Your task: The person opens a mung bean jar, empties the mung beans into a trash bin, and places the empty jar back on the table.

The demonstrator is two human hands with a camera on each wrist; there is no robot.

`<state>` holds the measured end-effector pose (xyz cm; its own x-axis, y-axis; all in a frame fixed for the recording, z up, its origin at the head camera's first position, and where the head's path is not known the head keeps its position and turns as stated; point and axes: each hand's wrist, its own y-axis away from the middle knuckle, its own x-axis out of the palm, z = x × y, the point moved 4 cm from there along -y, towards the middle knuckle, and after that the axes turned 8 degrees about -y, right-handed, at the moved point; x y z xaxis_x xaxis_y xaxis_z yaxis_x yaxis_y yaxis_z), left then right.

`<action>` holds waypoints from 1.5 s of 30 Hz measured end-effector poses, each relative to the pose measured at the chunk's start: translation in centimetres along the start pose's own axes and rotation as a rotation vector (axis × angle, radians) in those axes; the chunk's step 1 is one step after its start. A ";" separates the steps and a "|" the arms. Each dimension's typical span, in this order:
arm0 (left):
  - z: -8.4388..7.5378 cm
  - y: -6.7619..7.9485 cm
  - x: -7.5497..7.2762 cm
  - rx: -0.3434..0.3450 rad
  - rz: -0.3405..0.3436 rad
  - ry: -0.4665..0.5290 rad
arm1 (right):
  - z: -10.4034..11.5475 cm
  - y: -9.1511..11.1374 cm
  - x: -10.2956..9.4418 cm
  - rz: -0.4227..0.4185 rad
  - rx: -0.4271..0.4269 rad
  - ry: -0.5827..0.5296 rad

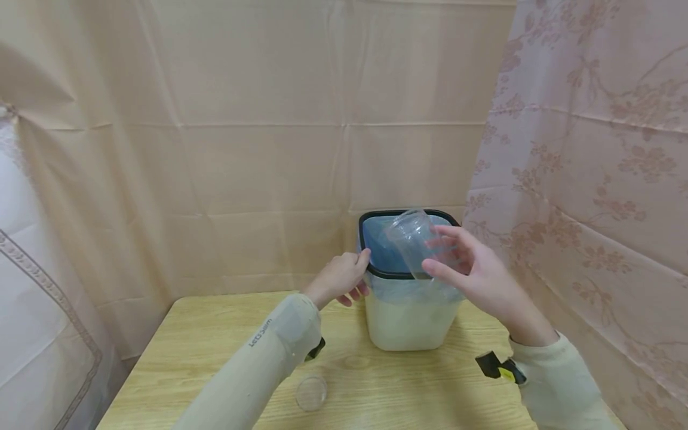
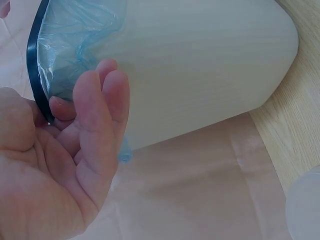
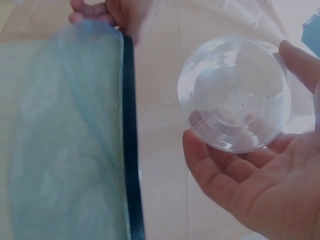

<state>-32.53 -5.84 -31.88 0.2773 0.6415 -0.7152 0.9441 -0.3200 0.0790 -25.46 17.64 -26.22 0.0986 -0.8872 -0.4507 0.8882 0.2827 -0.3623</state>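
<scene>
Far L: white cloth [image 1: 37, 310] w/ a patterned band, then beige curtain [image 1: 258, 149] as backdrop. Next, my L sleeve [image 1: 236, 376]; lettering [image 1: 260, 332] nr the cuff looks like "Let's Slim", tho it's small & at an angle, so don't quote me. Just R of that sleeve, on the wood-grain desk [image 1: 376, 388]: a clear round disc [image 1: 312, 393].

My L hand [image 1: 344, 276] pinches the black rim [image 1: 392, 275] of the bin [image 1: 411, 325] at its L side, betw. thumb & index; other fingers sit loosely bent outside. Bin's cream & upright, w/ a blue liner [image 1: 381, 245] inside, folded over the rim & hanging down the outer wall.

Clear plastic cup [image 1: 408, 239]: held above the bin's mouth, apart from the rim per the R wrist view. Long axis slants, upper end tipped L, lower end R. My R hand [image 1: 478, 272] grips it, thumb one side, fingers the other.

At R wrist, a dark mount [image 1: 488, 364] w/ yellow tag [image 1: 507, 375], print too tiny to read; then R sleeve [image 1: 564, 382]. Far R, pink floral cloth [image 1: 607, 179].
</scene>
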 end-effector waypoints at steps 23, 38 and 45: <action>0.0 -0.1 0.0 -0.002 0.002 0.007 | -1.8 2.2 2.1 -0.039 -0.078 -0.255; 0.2 -0.3 0.1 0.001 -0.001 -0.005 | -4.0 1.9 5.0 0.061 -0.091 -0.322; 0.1 -0.3 0.1 -0.001 -0.010 0.003 | -4.6 2.2 6.0 0.068 -0.114 -0.307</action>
<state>-32.82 -5.76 -32.10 0.2689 0.6469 -0.7136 0.9469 -0.3133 0.0728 -25.02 14.65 -33.45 0.3023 -0.9284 -0.2162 0.8208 0.3688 -0.4363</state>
